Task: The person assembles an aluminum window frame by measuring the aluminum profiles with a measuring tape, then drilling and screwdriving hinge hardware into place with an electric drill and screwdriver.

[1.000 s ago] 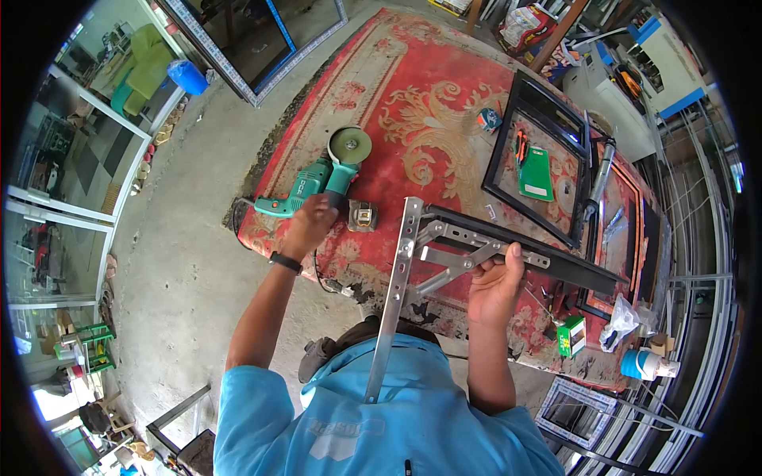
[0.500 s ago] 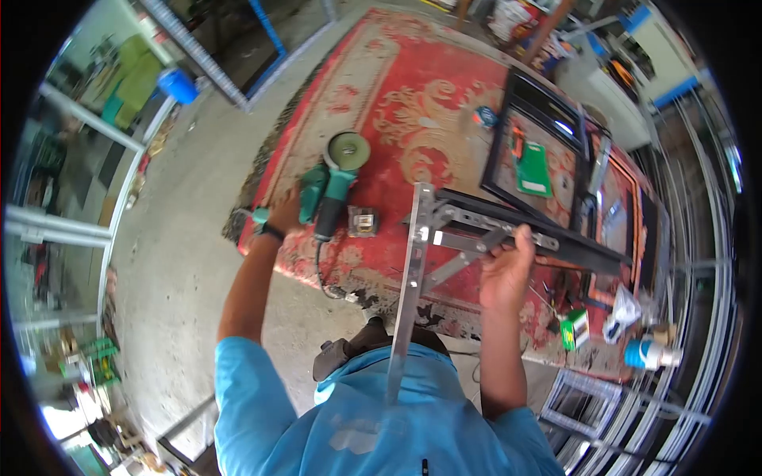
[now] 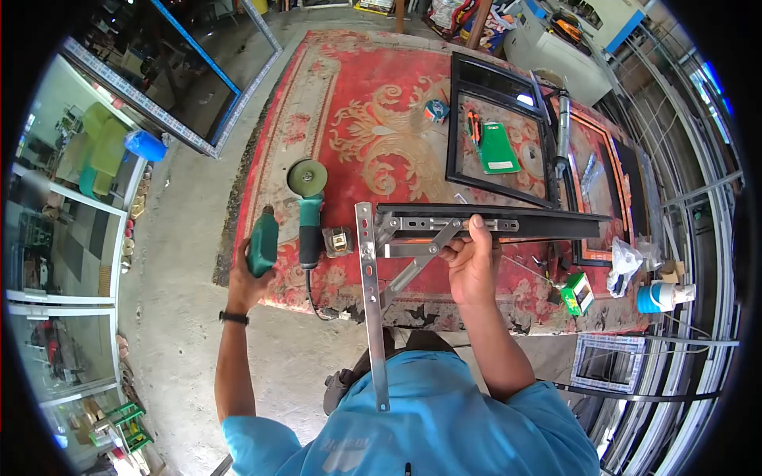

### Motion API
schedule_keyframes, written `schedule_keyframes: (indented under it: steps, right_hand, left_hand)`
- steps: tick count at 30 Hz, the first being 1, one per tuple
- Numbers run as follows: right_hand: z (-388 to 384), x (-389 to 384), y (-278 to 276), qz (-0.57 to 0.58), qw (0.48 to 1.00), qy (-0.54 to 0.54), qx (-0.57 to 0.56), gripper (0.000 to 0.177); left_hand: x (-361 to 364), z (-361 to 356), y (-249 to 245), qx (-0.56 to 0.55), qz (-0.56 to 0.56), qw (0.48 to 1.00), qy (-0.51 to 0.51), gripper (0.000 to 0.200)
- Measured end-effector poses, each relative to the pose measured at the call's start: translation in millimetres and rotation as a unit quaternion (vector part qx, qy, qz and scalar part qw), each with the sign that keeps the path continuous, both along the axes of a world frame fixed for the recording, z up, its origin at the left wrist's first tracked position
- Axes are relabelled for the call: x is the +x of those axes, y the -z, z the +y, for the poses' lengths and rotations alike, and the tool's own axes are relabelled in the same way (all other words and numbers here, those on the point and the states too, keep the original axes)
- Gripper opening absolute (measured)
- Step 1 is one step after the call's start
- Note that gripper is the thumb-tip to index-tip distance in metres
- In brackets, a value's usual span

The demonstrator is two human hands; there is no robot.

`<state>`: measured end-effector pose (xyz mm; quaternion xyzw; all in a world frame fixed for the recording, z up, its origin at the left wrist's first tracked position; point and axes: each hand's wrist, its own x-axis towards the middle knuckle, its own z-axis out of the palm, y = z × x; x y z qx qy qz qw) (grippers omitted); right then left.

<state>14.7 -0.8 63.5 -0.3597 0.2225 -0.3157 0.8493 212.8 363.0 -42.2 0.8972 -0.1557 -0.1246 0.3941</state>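
Where the head view looks down over a blue shirt (image 3: pixel 413 420), the left hand (image 3: pixel 248 279) is closed around the lower end of a green drill (image 3: pixel 263 240). The drill sits at the near left edge of a red carpet (image 3: pixel 373 87), beside the concrete floor (image 3: pixel 182 262). A dark wristwatch (image 3: pixel 232 317) sits on that wrist. Just right of the drill, a grinder (image 3: pixel 308 208) lies on the carpet, its round disc pointing to the far side. A small box (image 3: pixel 339 240) lies just beside the grinder's handle on the right.

The right hand (image 3: pixel 472 268) is clamped on a black bar (image 3: pixel 540 224) that runs left to right across the near part of the carpet. The thumb lies over the top of the bar and the fingers are curled under it. A metal hinge (image 3: pixel 413 238) is fixed along the bar's left half. One long silver strip (image 3: pixel 369 309) of the hinge swings down from the bar's left end toward the person's chest.

Beyond the bar, a black window frame (image 3: pixel 454 119) lies flat on the carpet, with a green card (image 3: pixel 498 149) inside it. Near the right end of the bar stand a green box (image 3: pixel 579 293) and a plastic bag (image 3: pixel 623 263).
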Motion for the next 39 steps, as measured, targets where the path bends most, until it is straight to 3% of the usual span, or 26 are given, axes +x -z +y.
schedule_keyframes:
  steps: [4, 7, 8, 13, 16, 19, 20, 23, 25, 28, 34, 36, 39]
  right_hand:
    - [6, -8, 4, -0.006, 1.000, -0.002, 0.003, 0.019]
    - [7, -7, 4, -0.016, 1.000, -0.009, 0.004, 0.017]
    - [7, -8, 2, -0.019, 1.000, -0.013, 0.006, 0.016]
    - [11, -18, 2, -0.011, 1.000, -0.022, 0.009, 0.015]
    - [14, -20, -3, -0.005, 1.000, -0.022, 0.007, 0.016]
    - [13, -21, -1, 0.000, 1.000, -0.017, 0.006, 0.016]
    - [12, -20, 0, -0.003, 1.000, -0.019, 0.005, 0.016]
    - [10, -20, 1, -0.004, 1.000, -0.027, -0.001, 0.016]
    - [10, -21, 3, -0.009, 0.999, -0.031, -0.005, 0.016]
    - [10, -22, 6, -0.016, 0.999, -0.035, -0.007, 0.018]
    - [13, -24, -1, -0.012, 0.999, -0.030, -0.012, 0.020]
    - [16, -24, -2, -0.013, 1.000, -0.016, -0.007, 0.020]
    - [17, -26, 4, -0.014, 1.000, -0.011, -0.011, 0.019]
  left_hand:
    - [-32, 29, -29, -0.029, -0.150, 0.988, -0.011, 0.089]
    - [-57, 21, -54, -0.069, -0.081, 0.991, -0.080, 0.090]
    - [-63, 17, -56, -0.073, -0.105, 0.988, -0.086, 0.091]
    - [-65, 3, -13, -0.022, -0.160, 0.983, -0.086, 0.097]
    - [-54, -5, 48, -0.017, -0.162, 0.979, -0.121, 0.091]
    - [-55, -22, 76, -0.137, -0.076, 0.970, -0.184, 0.089]
    - [-56, -23, 80, -0.197, 0.007, 0.956, -0.216, 0.086]
    - [-62, -13, 61, -0.221, 0.050, 0.944, -0.238, 0.072]
    - [-78, -11, -3, -0.255, 0.069, 0.946, -0.190, 0.044]
    - [-96, 11, -86, -0.270, 0.097, 0.946, -0.151, 0.038]
    - [-142, 43, -253, -0.278, -0.038, 0.959, -0.033, 0.081]
    - [-152, 50, -287, -0.203, -0.103, 0.973, 0.020, 0.092]
    - [-174, 40, -329, -0.076, -0.145, 0.985, 0.061, 0.090]
